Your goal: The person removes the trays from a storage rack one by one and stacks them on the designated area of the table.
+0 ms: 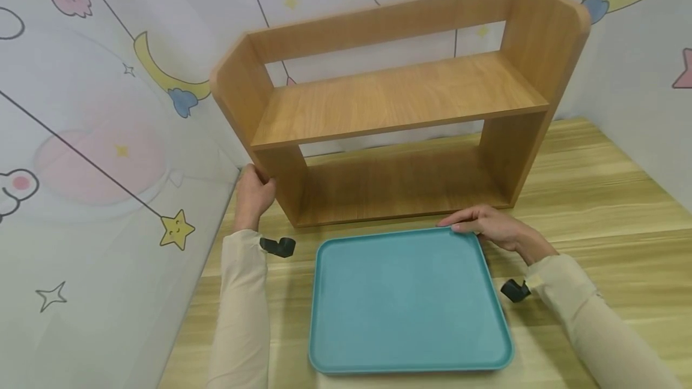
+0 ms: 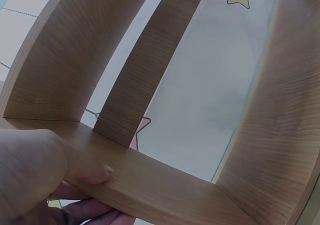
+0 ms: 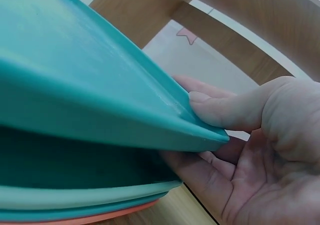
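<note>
A two-tier wooden shelf (image 1: 400, 98) stands on the table behind a blue-green tray (image 1: 405, 302). My left hand (image 1: 255, 194) grips the shelf's left side panel low down; in the left wrist view the thumb lies on the panel's inner face and the fingers wrap behind it. My right hand (image 1: 492, 227) pinches the tray's far right corner, thumb on top and fingers under it. In the right wrist view that corner is lifted above a stack of more trays (image 3: 90, 200), with pale green, teal and orange rims.
Wood-grain table (image 1: 584, 197) extends to the right of the shelf and trays. A patterned wall covering (image 1: 108, 197) closes in on the left, with more behind the shelf and at the right. Each wrist carries a small black camera (image 1: 278, 247).
</note>
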### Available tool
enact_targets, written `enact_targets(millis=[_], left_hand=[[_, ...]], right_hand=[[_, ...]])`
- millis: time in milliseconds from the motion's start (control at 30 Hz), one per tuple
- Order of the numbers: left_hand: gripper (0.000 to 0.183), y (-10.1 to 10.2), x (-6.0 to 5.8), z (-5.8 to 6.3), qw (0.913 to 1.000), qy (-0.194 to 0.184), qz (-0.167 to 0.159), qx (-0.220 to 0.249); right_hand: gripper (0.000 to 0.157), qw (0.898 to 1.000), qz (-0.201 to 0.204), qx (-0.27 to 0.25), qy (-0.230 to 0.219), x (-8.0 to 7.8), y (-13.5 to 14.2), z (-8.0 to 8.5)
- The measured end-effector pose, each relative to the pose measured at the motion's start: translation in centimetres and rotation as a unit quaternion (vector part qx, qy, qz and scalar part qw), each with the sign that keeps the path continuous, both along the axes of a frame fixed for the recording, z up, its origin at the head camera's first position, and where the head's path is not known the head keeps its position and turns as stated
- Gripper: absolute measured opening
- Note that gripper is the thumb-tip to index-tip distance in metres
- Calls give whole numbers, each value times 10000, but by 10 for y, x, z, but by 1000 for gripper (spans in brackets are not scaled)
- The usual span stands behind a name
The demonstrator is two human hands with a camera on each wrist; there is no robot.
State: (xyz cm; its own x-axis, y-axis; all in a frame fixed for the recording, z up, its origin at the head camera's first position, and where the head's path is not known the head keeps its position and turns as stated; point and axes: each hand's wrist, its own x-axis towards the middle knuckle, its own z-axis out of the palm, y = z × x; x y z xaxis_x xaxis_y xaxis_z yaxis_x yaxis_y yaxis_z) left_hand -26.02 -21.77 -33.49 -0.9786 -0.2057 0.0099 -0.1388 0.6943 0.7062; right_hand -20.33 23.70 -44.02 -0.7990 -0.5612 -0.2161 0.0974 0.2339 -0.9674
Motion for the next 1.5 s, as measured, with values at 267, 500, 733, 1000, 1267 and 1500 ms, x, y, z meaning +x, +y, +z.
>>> enact_targets(millis=[267, 500, 733, 1000, 1267, 1500], left_hand=[[35, -1, 3, -1, 10000, 43, 2, -39], [37, -2, 2, -3, 9999, 160, -8, -9], [37, -4, 2, -4, 9998, 201, 38, 43], [37, -4, 2, -5, 9998, 190, 38, -1], [36, -4, 2, -5, 9998, 187, 33, -50], [35, -2, 1, -6, 9998, 185, 28, -108]], right_hand=[[37, 9988, -376, 210, 216, 5, -2, -2], [33, 9863, -1019, 857, 973, 12, -8, 1], [29, 9795, -1151, 1102, 1229, 13, -10, -2], [34, 9795, -1130, 1266, 1087, 12, -9, -14], [34, 9837, -1138, 1019, 950, 10, -9, -21], [35, 9812, -1323, 1025, 957, 9, -9, -30]])
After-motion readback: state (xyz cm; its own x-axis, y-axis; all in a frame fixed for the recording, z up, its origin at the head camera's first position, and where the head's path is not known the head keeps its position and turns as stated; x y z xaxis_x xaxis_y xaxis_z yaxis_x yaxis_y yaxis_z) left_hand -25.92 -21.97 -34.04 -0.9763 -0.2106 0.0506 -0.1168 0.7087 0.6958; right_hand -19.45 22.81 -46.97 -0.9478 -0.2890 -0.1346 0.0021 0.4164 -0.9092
